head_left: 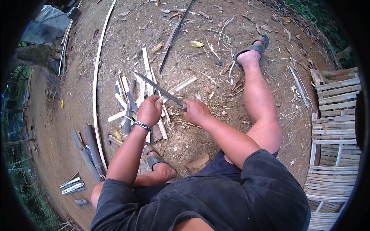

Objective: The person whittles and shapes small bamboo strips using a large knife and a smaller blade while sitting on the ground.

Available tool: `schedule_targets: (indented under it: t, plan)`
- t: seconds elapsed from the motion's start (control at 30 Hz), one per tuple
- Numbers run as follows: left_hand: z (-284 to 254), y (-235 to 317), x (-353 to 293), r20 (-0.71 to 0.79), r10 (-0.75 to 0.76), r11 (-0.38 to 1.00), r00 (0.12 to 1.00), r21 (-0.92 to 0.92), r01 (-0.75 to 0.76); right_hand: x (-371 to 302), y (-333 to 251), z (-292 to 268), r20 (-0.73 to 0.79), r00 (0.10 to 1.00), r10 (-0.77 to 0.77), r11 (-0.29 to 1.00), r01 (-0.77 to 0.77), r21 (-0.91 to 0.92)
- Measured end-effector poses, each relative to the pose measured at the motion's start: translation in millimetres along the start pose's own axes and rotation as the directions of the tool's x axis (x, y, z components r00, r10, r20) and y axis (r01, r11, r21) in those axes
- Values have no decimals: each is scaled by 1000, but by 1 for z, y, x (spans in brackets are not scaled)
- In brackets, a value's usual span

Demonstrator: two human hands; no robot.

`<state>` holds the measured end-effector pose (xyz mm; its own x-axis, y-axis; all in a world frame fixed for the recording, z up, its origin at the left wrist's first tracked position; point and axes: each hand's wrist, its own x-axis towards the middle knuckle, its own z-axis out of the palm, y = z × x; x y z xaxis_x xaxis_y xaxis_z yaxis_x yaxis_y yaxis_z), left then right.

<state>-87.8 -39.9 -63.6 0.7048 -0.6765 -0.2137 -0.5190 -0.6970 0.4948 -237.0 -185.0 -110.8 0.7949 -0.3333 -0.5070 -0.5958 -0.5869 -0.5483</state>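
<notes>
My right hand [195, 112] is closed round the handle of a long knife [163, 91]. Its dark blade slants up and left, away from me, passing just beyond my left hand. My left hand [149, 111], with a chain bracelet at the wrist, grips a pale split bamboo strip [184, 84]. That strip points up and right and crosses the blade near the left fingers; whether the edge touches it I cannot tell. Under and beyond the left hand lies a loose pile of split bamboo pieces [131, 96], some pale, some dark.
A long pale strip [96, 77] runs along the ground at left, with a dark strip [174, 40] at the far middle. Thick bamboo lengths [91, 144] lie near my left knee, beside a small bundle [72, 185]. Slatted bamboo panels [334, 154] stand at right.
</notes>
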Motion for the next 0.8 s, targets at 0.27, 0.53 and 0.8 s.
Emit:
schedule_targets:
  t: [0.27, 0.53, 0.8]
  plan:
    - [3, 18, 3, 41, 16, 1000, 999, 7, -16, 28, 61, 3, 77, 940, 334, 915, -342, 212]
    - [1, 26, 7, -7, 107, 994, 994, 4, -107, 24, 66, -7, 44, 949, 313, 930, -316, 189]
    - [-10, 28, 14, 38, 48, 999, 998, 16, -49, 35, 87, -2, 41, 960, 278, 938, -280, 202]
